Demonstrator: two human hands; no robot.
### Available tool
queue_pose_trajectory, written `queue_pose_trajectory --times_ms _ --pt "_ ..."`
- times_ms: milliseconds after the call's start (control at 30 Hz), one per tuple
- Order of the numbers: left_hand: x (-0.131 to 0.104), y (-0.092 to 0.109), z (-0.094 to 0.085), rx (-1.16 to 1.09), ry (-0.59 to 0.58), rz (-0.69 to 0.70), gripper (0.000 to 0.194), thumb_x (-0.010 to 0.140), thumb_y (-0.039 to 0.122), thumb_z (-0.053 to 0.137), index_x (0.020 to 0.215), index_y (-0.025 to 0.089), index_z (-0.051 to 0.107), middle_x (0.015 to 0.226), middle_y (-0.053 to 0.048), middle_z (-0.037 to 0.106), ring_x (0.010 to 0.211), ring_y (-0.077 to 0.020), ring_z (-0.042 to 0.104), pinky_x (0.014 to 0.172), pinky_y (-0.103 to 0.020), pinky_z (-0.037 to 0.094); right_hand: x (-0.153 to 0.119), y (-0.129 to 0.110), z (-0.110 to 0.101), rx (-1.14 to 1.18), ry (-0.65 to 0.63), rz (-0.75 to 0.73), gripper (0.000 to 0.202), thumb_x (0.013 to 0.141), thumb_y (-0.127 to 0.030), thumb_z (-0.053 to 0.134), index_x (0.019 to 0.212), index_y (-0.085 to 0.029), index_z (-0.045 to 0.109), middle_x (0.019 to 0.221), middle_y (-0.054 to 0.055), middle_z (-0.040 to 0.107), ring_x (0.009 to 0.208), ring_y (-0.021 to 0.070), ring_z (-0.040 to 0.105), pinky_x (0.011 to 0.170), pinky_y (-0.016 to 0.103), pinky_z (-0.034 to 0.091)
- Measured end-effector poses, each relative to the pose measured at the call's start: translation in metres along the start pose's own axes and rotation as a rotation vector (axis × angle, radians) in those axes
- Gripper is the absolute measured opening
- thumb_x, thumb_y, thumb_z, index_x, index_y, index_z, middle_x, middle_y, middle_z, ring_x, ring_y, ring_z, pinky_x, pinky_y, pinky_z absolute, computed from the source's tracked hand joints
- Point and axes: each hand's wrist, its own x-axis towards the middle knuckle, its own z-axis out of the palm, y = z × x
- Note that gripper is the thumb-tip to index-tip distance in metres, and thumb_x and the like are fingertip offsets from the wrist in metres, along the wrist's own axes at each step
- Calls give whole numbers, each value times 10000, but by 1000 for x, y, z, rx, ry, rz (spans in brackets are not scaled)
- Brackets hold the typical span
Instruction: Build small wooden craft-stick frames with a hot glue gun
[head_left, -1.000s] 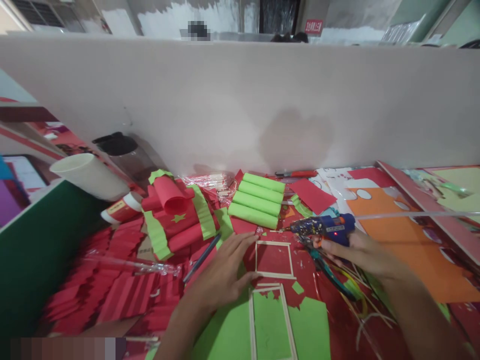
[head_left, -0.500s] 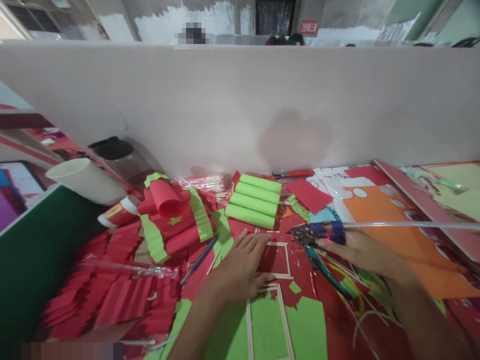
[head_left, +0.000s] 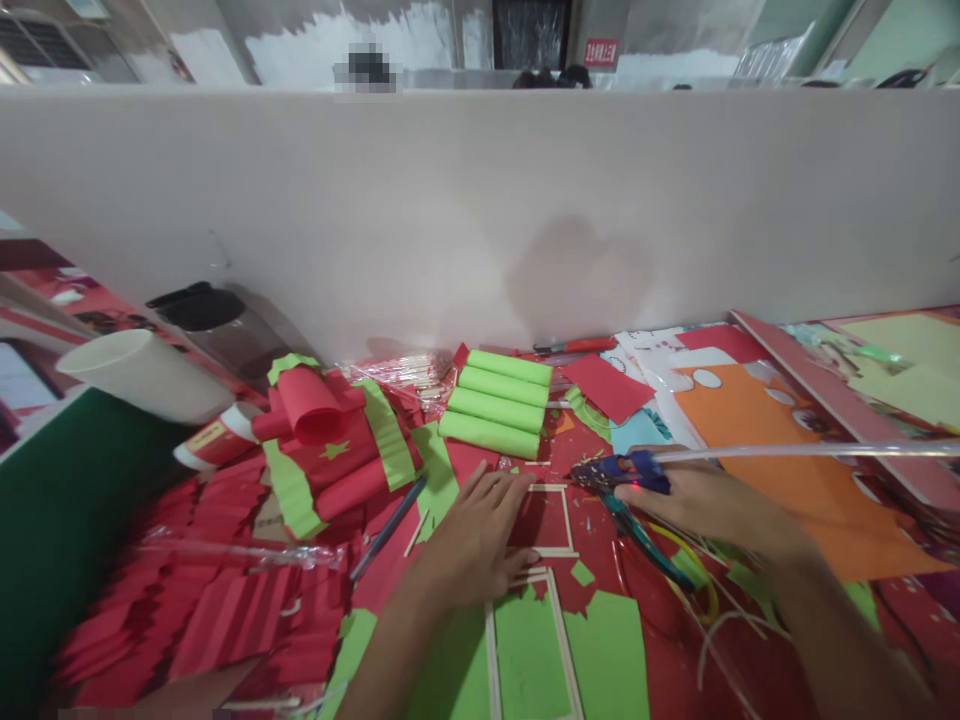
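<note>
My left hand [head_left: 476, 535] lies palm down with fingers spread, touching the left side of a small stick frame [head_left: 568, 520] on the red surface. Below it, a longer stick frame [head_left: 564, 640] rests on green paper [head_left: 611, 650]. My right hand [head_left: 690, 500] is wrapped round a blue glue gun [head_left: 637, 470], whose dark, crusted nozzle points left near the small frame's upper right corner. A clear glue stick [head_left: 795, 452] extends from the gun's back to the right. Under the gun lie teal-handled pliers [head_left: 652, 550].
Green paper rolls [head_left: 499, 403] and a red-green paper piece [head_left: 337, 450] lie beyond my left hand. Folded red paper [head_left: 232, 600], a white cup [head_left: 142, 375] and a dark-lidded container [head_left: 225, 325] are at left. Orange paper [head_left: 780, 470] lies right, before a pale partition [head_left: 420, 200].
The view has shifted slightly, moving most things a little left. My right hand and the glue gun have moved slightly closer to the small frame; my left hand stays on it.
</note>
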Motion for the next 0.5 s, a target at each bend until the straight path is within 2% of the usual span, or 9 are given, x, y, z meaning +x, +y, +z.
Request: queue_pose_trajectory --times_ms 167,333,500 --pt "0 0 2 7 -9 -5 638 836 319 664 1401 222 383 1421 -119 498 1328 -284 422 1142 -510 296 0 -4 -1 1 11 -60 427 892 -613 460 881 -264 706 896 23 736 809 237 659 707 290 467" --pt "-1 0 1 1 -16 -4 640 833 307 665 1402 228 383 1419 -112 506 1326 -280 433 1157 -516 271 2 -4 1 14 10 -24 396 882 -602 491 843 -258 684 881 23 734 786 234 646 696 306 456" --pt "0 1 -1 -7 -37 -16 646 832 336 667 1405 233 385 1413 -110 512 1321 -288 442 1166 -517 258 5 -2 5 15 34 -49 393 878 -597 509 803 -250 679 861 21 731 757 225 633 680 305 444"
